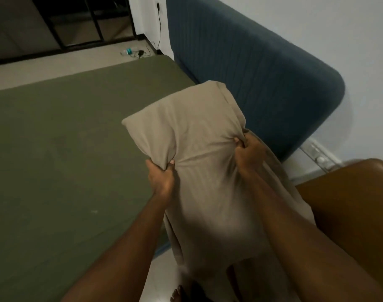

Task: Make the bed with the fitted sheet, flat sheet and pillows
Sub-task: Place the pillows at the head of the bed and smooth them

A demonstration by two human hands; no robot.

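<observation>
Presently standing at the head corner of the bed. Person holds a pillow [192,127] up in the air, over the near edge of the mattress and in front of the blue padded headboard [240,62]. Pillow sits in the upper part of a beige pillowcase [219,225]; the loose lower part hangs slack toward the floor. Left hand [161,177] clamped on the pillow's lower left corner, thumb on the front, fabric bunched. Right hand [249,151] gripping the right side, fingers curled into the cloth, creases running between the two grips. Green fitted sheet [66,149] lies smooth across the mattress. Brown wooden surface [349,203] just right of the person, wall socket [317,152] behind it. Far side: plastic bottle [127,52] on the floor beside a black cable [159,29] trailing down the wall. Bare foot [177,294] at the bottom edge.
</observation>
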